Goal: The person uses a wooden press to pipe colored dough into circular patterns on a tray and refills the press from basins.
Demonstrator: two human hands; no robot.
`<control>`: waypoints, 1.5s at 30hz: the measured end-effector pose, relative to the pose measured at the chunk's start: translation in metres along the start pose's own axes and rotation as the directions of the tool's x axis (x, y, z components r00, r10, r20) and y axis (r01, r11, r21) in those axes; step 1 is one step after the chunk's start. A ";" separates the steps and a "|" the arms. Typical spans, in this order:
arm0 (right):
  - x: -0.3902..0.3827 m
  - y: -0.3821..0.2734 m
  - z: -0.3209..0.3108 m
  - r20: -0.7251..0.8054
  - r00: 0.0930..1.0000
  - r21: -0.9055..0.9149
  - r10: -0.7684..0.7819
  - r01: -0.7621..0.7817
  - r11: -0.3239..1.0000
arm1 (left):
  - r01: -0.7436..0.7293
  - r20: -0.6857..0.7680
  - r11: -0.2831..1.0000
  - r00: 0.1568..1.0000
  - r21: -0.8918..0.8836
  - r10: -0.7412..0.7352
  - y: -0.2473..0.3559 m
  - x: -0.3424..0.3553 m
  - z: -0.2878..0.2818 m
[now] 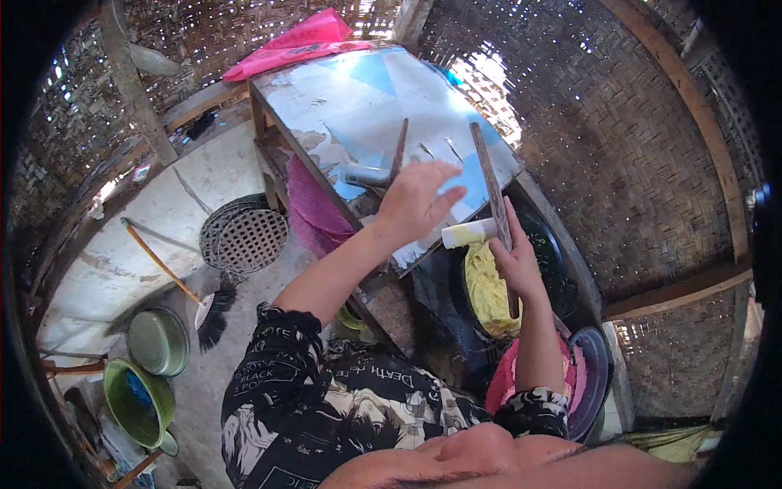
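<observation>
My right hand is closed round a long wooden bar that has a short white tube attached across it, with yellow smears on the tube. Below it, a mass of yellow dough lies in a dark basin. Over the table's near edge hovers my left hand, its fingers stretched and apart, with nothing seen in them. Just behind that hand are a second wooden bar and a greyish, see-through tube; whether the hand touches them I cannot tell.
The table has a worn blue and white top, with a pink plastic bag at its far edge. Round woven trays, a broom, a metal basin and a green tub stand left. Pink dough sits lower right.
</observation>
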State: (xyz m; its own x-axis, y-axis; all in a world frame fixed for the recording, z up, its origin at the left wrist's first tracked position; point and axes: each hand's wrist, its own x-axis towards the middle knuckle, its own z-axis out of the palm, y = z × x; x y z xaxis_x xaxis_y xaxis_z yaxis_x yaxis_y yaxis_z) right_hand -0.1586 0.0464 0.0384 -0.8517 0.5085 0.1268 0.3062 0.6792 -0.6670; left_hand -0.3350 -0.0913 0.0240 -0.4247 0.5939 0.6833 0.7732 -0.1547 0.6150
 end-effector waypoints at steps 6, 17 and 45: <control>-0.028 -0.027 -0.011 0.150 0.987 0.265 0.049 -0.088 0.960 | 0.366 0.731 0.917 0.668 -0.160 -0.139 0.028 0.006 0.003; -0.060 -0.011 0.008 0.276 0.958 0.734 0.078 -0.262 0.627 | 0.678 0.788 0.683 0.564 -0.271 -0.248 -0.011 0.010 0.005; -0.132 0.004 0.058 0.394 0.878 0.913 0.273 -0.407 -0.012 | -0.111 0.162 0.873 0.964 -0.475 0.210 0.071 -0.074 0.048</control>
State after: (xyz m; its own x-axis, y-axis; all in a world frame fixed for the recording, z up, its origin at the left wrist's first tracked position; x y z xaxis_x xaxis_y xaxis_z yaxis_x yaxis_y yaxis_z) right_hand -0.0695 -0.0491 -0.0232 -0.8316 0.4227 -0.3603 -0.0458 -0.6986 -0.7140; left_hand -0.2259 -0.1084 -0.0017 -0.1707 0.6676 0.7247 0.4979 -0.5762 0.6482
